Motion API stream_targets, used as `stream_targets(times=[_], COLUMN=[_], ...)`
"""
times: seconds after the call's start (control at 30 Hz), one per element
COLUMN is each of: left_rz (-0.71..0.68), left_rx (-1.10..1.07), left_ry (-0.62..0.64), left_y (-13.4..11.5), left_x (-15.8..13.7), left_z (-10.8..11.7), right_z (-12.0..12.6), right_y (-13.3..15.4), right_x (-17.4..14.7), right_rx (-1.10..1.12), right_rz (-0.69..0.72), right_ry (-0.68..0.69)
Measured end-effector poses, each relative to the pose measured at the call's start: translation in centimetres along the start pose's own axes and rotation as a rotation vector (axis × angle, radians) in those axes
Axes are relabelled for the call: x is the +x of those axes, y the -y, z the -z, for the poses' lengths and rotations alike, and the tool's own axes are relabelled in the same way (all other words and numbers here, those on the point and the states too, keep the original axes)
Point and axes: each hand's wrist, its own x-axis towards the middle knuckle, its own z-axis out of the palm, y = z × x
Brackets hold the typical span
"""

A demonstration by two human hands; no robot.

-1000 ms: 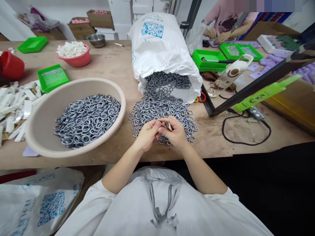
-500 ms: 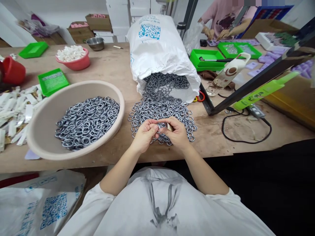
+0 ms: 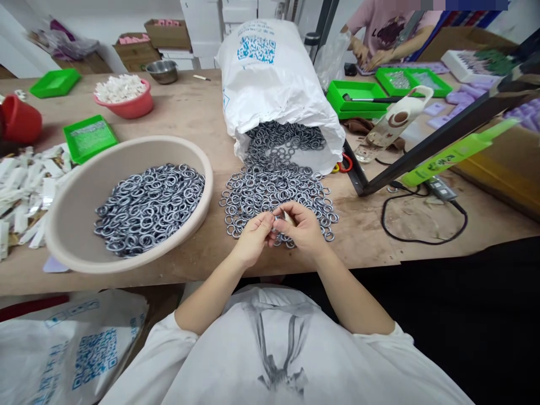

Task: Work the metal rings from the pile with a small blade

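Observation:
My left hand (image 3: 254, 239) and my right hand (image 3: 304, 228) meet fingertip to fingertip just above the near part of a spread of grey rings (image 3: 270, 188). A grey ring appears pinched in my left fingers, though they mostly cover it. In my curled right hand is a small tool with a beige handle (image 3: 289, 219); its working end is too small to make out. Behind my hands, a white sack (image 3: 274, 84) lies on its side with rings spilling from its mouth. On the left stands a wide beige basin (image 3: 70, 225) partly filled with similar rings.
White plastic pieces (image 3: 21, 197) lie beyond the basin. Green trays (image 3: 90, 138) and a pink bowl (image 3: 135, 107) stand further back. At right are a dark metal frame (image 3: 400, 160), scissors (image 3: 346, 163), a bottle (image 3: 388, 124) and a black cable (image 3: 382, 216). Across the table, a person's hands (image 3: 375, 58) work.
My fingertips have drawn closer together, and my left hand has turned and shifted slightly right. The ring seen between my hands before is now mostly covered by fingers.

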Motion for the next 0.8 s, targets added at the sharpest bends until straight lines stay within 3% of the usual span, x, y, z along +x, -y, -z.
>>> stream_targets(times=[0.1, 0.3, 0.43, 0.57, 0.63, 0.73, 0.8], left_rz=[-0.019, 0.009, 0.017, 0.057, 0.066, 0.08, 0.072], left_rx=[0.018, -0.01, 0.005, -0.018, -0.027, 0.014, 0.046], left_ry=[0.011, -0.007, 0.0, 0.048, 0.102, 0.253, 0.25], left_y=[-0.2, -0.5, -0.5, -0.7, -0.6, -0.4, -0.1], left_x=[0.0, -0.3, -0.3, -0.5, -0.9, -1.6, -1.9], left_z=[0.2, 0.1, 0.1, 0.3, 0.4, 0.8, 1.3], right_z=[0.6, 1.1, 0.7, 0.6, 1.0, 2.2, 2.5], right_y=[0.6, 2.3, 2.7, 1.9, 1.0, -0.4, -0.9], right_x=[-0.1, -1.8, -2.3, -2.1, -1.5, -0.2, 0.3], right_rx=[-0.09, -0.566, -0.621, -0.538, -0.49, -0.411, -0.34], right_rz=[-0.027, 0.202, 0.201, 0.219, 0.189, 0.073, 0.019], right_ry=[0.039, 0.135, 0.187, 0.192, 0.127, -0.109, -0.183])
